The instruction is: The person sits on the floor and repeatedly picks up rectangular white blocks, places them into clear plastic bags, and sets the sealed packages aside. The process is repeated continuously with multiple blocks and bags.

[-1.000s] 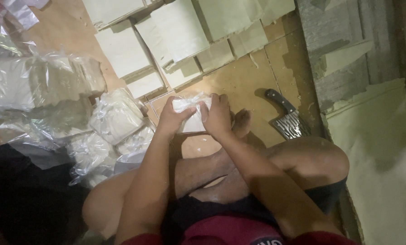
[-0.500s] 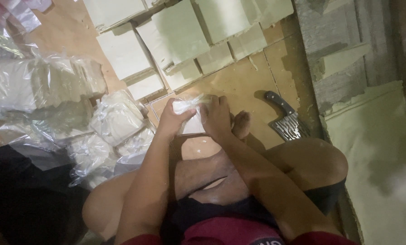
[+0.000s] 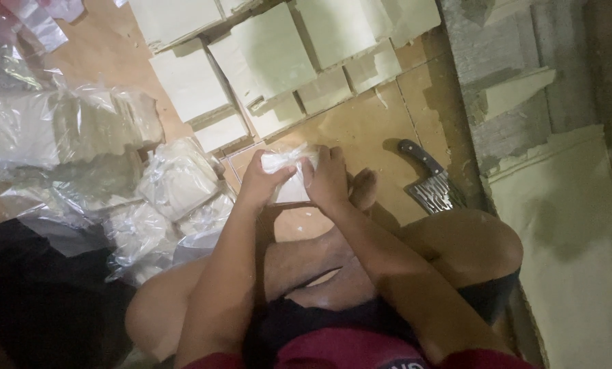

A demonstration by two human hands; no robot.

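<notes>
Evidently, the left hand (image 3: 263, 183) and right hand (image 3: 328, 179) are both gripping a clear plastic bag of pale sheets (image 3: 287, 179), left of the cleaver (image 3: 431, 183), ideally pinching its mouth evenly.

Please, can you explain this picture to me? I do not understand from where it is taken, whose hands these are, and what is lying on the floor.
The camera sits on a person's head and looks down, so you see their own arms and crossed legs. The left hand and right hand together hold a small clear plastic bag with something pale and flat inside. On the wooden floor ahead lie pale square sheets. To the left are filled plastic bags. To the right lies a cleaver with a dark handle.
</notes>
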